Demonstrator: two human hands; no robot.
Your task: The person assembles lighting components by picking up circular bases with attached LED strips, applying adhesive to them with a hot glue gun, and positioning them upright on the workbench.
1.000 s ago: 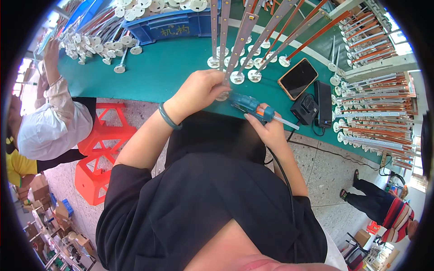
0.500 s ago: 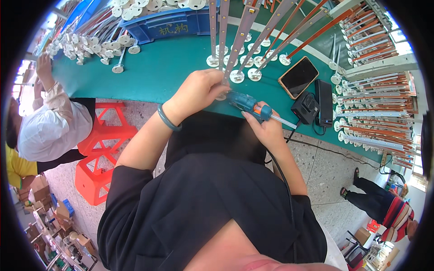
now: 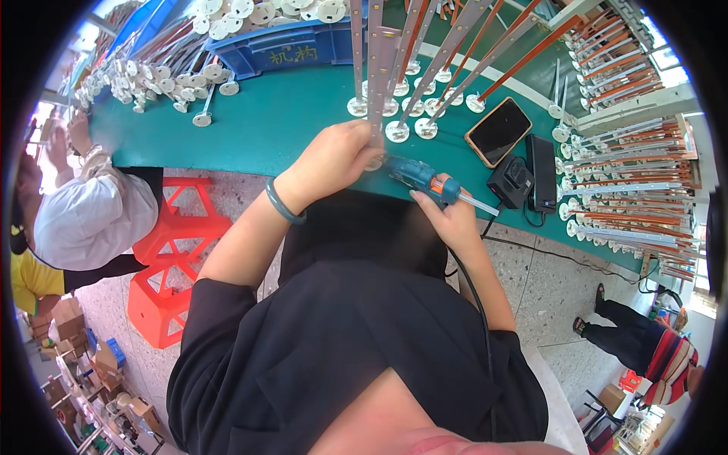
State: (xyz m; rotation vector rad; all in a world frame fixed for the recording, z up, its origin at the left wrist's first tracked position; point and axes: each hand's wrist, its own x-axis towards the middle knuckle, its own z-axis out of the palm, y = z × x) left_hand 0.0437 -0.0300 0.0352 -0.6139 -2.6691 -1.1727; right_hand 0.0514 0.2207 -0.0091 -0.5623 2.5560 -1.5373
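My left hand (image 3: 326, 161), wearing a dark bangle at the wrist, is closed around the lower end of an LED light strip (image 3: 383, 72) that stands nearly upright. Just under the fingers, part of its round base (image 3: 374, 162) shows at the table's front edge. In my right hand (image 3: 455, 220) is a translucent blue hot glue gun (image 3: 415, 174), with a pale glue stick (image 3: 479, 203) poking out of its back. Its nozzle points left, close to that base; whether they touch is unclear. Several finished-looking strips on white discs (image 3: 397, 130) stand just beyond.
A phone (image 3: 498, 132), a black charger (image 3: 510, 182) and a black power adapter (image 3: 541, 173) lie right on the green table (image 3: 265, 98). Racked strips (image 3: 629, 189) fill the far right. A blue bin (image 3: 288, 51) stands behind. Red stools (image 3: 163, 299) and another person (image 3: 95, 212) are left.
The top of the held light strip has swung left, so it stands more upright. My left hand has shifted slightly, while the glue gun stays almost in place.
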